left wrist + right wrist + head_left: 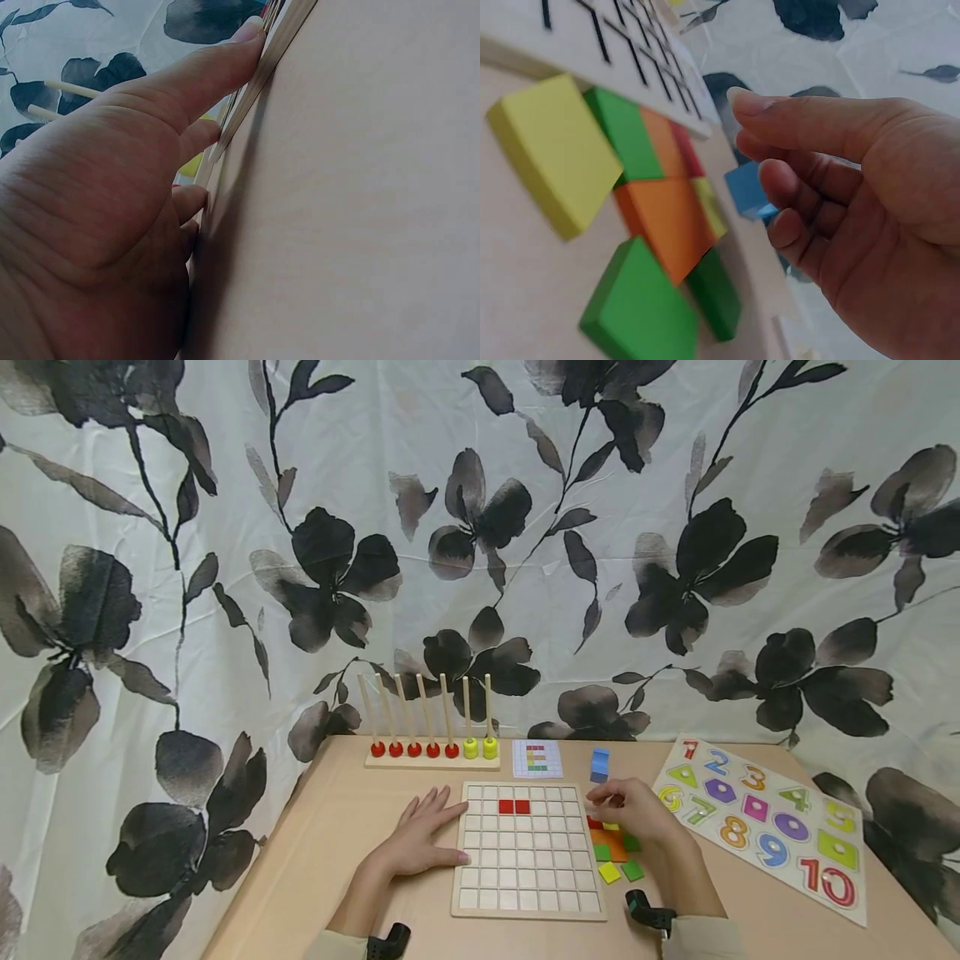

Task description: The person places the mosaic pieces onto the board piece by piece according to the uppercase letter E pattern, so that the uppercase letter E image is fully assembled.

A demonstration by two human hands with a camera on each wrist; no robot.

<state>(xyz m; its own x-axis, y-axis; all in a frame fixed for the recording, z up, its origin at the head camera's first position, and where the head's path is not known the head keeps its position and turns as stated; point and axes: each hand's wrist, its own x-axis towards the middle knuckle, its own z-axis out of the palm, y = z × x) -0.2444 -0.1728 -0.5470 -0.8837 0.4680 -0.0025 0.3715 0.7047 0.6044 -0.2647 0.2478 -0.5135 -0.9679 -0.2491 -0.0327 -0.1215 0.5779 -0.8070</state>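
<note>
A wooden board with a white grid (536, 860) lies on the table, with two red tiles (506, 807) side by side in an upper row. My left hand (420, 842) rests with spread fingers at the board's left edge, its thumb and index fingertip touching the rim. Just past the right edge, my right hand (641, 810) hovers over loose square tiles, fingers loosely curled, nothing visible between thumb and fingertips. Below it in the right wrist view are an orange tile (667, 225), a yellow tile (555, 150), green tiles (641, 307) and a red tile (684, 146).
Behind the board stand a peg rack (431, 762) with red and yellow beads, a small pattern card (520, 768) and a blue block (599, 767). A number and shape puzzle (765, 802) lies at the right. A floral cloth (480, 602) hangs along the back.
</note>
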